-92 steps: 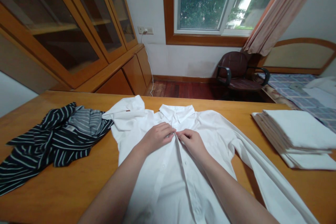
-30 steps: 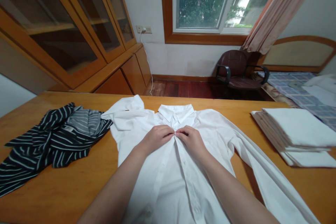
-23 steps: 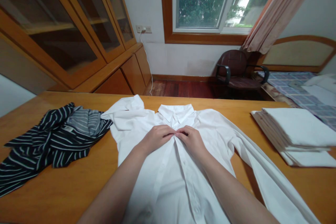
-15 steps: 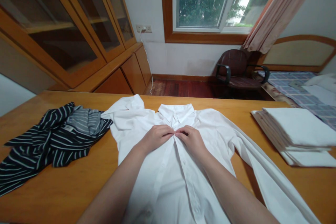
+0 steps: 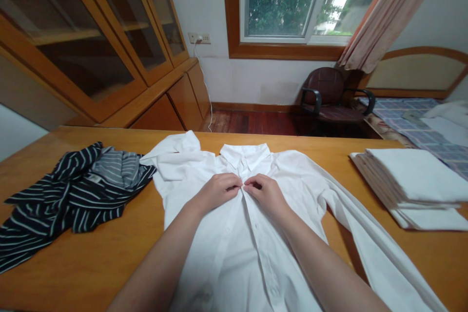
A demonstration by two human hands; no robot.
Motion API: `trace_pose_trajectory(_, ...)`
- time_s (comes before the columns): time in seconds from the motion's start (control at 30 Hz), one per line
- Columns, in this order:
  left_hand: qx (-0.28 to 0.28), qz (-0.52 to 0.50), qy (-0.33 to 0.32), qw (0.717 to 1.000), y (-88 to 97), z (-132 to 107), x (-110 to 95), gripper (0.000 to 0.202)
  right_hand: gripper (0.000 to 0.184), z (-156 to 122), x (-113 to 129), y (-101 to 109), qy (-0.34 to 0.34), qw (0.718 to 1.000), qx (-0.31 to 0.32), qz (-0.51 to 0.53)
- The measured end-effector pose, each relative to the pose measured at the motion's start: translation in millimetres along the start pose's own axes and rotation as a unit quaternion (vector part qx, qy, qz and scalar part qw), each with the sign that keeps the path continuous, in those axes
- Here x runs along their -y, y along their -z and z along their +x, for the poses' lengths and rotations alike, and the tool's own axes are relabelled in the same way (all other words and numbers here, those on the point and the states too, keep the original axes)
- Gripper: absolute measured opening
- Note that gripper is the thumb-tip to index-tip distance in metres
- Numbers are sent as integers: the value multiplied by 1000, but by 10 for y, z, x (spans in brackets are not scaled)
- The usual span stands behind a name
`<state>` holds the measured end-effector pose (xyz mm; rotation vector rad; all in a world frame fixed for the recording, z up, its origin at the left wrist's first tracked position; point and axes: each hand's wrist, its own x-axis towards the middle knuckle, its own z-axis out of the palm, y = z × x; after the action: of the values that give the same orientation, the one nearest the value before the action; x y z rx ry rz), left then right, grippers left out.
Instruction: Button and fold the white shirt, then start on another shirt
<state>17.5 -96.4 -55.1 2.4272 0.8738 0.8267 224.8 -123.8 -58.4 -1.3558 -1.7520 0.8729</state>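
A white long-sleeved shirt (image 5: 237, 253) lies face up on the wooden table (image 5: 120, 263), its collar toward the far edge. Below the collar the two front edges meet; lower down they spread apart, with buttons showing along one edge. My left hand (image 5: 221, 191) pinches the front placket from the left, fingertips closed on the cloth. From the right, my right hand (image 5: 266, 194) pinches the placket at the same spot, its fingertips almost touching the left ones. Whether a button sits between the fingers is hidden.
On the left of the table lies a crumpled black-and-white striped garment (image 5: 84, 190). A stack of folded white cloth (image 5: 417, 175) stands at the right. Beyond the table are a glass-door cabinet (image 5: 109, 34), a brown armchair (image 5: 325, 92) and a bed (image 5: 409, 112).
Both hands stay at the same spot on the placket, with only a very slight shift of the fingers. The shirt lies as before.
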Motion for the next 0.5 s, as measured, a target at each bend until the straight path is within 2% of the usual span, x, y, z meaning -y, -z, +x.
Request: trace_pose_trajectory(0.5,6,-29,43,999,51,28,-99,19,5,-11,-21,-27,1,1000,6,-27)
